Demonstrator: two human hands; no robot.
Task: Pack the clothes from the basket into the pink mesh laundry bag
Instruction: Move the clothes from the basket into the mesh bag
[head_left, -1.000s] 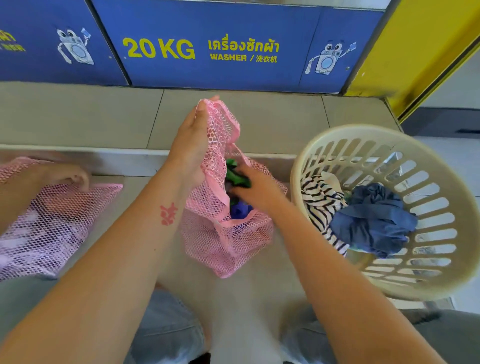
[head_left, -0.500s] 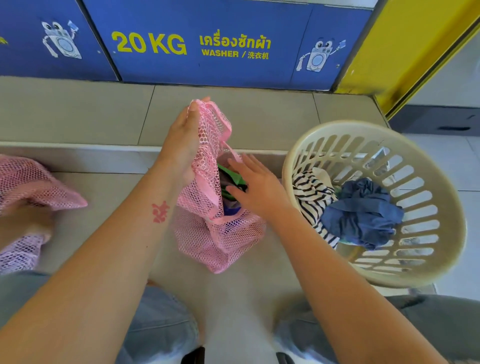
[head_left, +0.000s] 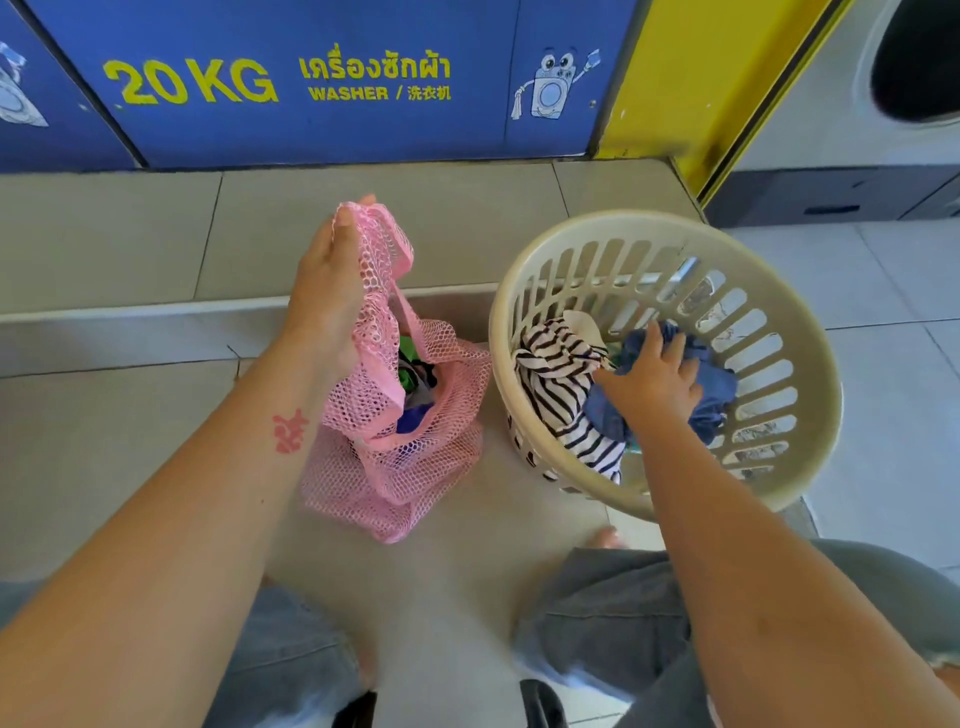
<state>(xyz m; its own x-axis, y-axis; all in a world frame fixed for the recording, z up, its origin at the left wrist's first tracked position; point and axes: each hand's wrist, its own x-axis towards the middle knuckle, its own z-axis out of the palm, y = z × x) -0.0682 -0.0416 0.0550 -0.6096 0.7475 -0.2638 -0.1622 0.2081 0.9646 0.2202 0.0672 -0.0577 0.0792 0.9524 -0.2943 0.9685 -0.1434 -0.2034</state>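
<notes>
Left hand raised, fingers pinched on the top edge of the pink mesh laundry bag, holding its mouth up and open. Bag bottom resting on the tiled floor, just left of the basket. Green and blue-purple clothes already inside the bag (partly hidden by mesh). Right hand down inside the cream basket, fingers spread and curled over the crumpled blue garment, pressing on it; full grip not confirmed, cannot tell. Striped black-and-white garment just left of that hand, draped against the basket's near-left wall, touching the blue piece. Basket tilted, well right of the left hand, near the bag but apart. Blue washer panel reading "20 KG" behind. Denim-covered knees at bottom.
</notes>
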